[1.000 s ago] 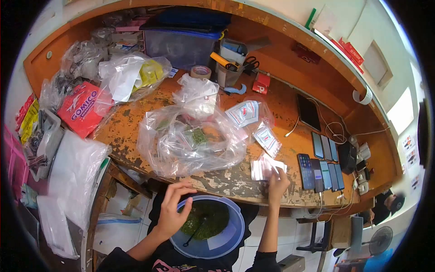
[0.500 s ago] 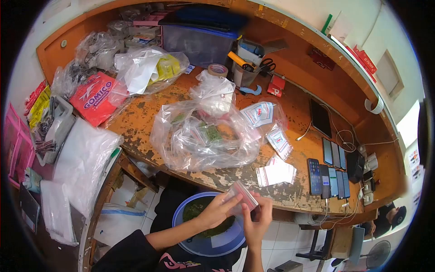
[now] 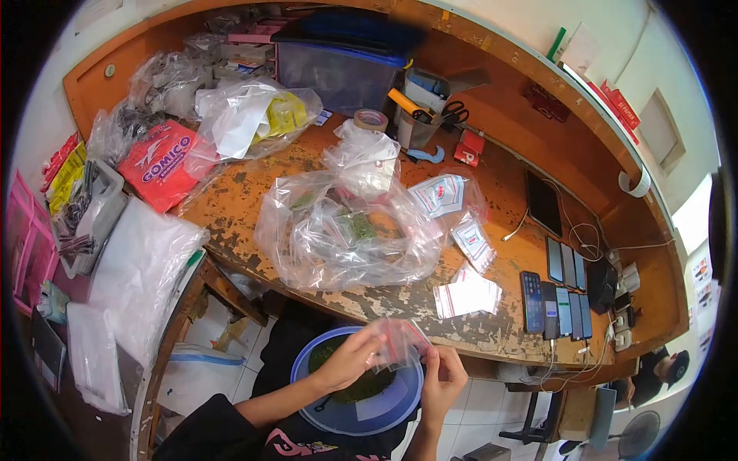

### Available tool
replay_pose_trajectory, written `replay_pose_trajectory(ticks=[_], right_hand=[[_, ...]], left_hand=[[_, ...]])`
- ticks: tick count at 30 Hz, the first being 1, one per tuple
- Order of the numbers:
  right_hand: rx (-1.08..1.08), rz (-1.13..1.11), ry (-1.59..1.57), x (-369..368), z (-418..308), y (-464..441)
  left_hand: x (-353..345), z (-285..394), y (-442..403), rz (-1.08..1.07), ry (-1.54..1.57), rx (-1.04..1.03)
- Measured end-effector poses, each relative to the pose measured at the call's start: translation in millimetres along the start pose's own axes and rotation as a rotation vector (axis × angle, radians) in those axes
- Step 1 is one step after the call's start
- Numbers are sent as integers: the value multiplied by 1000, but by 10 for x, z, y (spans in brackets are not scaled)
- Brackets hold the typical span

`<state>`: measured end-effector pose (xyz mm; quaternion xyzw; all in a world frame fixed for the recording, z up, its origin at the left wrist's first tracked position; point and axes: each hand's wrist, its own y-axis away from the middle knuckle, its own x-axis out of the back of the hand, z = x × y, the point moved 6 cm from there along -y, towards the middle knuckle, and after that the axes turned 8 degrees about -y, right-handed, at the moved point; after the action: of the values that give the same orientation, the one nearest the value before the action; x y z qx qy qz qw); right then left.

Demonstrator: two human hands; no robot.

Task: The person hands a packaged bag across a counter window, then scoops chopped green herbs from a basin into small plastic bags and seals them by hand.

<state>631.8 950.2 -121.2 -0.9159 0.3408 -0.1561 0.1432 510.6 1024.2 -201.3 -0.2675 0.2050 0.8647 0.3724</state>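
Over the table's front edge, a small clear zip bag point(image 3: 396, 346) with a red stripe is stretched between my two hands. My left hand point(image 3: 347, 365) grips its left side, fingers closed on the plastic. The fingers of my right hand point(image 3: 443, 375) pinch its right end near the seal. Whether it is one bag or more than one stacked together, I cannot tell. Beneath my hands is a blue-purple basin point(image 3: 411, 401) holding dark green, finely cut plant matter point(image 3: 327, 355). A large clear plastic bag point(image 3: 284, 246) lies on the table ahead, with smaller bags and green bits inside.
White cards point(image 3: 467, 298) and printed packets point(image 3: 473, 240) lie beyond my right hand. Several phones point(image 3: 532, 300) with cables sit at the right. At the back are a lidded plastic bin point(image 3: 330, 77) and a tool holder point(image 3: 415, 131). Plastic sheets point(image 3: 142, 269) cover the left side.
The zip bag has gone from folded together to spread wider between my hands. My left hand has shifted slightly left, and my right hand slightly right and down.
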Motion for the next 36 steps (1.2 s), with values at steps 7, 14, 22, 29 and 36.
replay_pose_trajectory(ticks=[7,14,22,29,36], right_hand=[[64,-225,5,-193,-45,101],[174,-464,-101,-435,-510,85],[112,-469,-31,-367,-251,59],[113,-431,-23,-300,-94,-23],[123,-494,104,-271,-178,-293]], left_hand=[[441,-291,-29,180,120,-135],[276,340,182,-22,142,-308],[300,371,428,383,-50,-133],[419,580,376,178,-610,-697],[1405,1875,609,577,-163,-920]])
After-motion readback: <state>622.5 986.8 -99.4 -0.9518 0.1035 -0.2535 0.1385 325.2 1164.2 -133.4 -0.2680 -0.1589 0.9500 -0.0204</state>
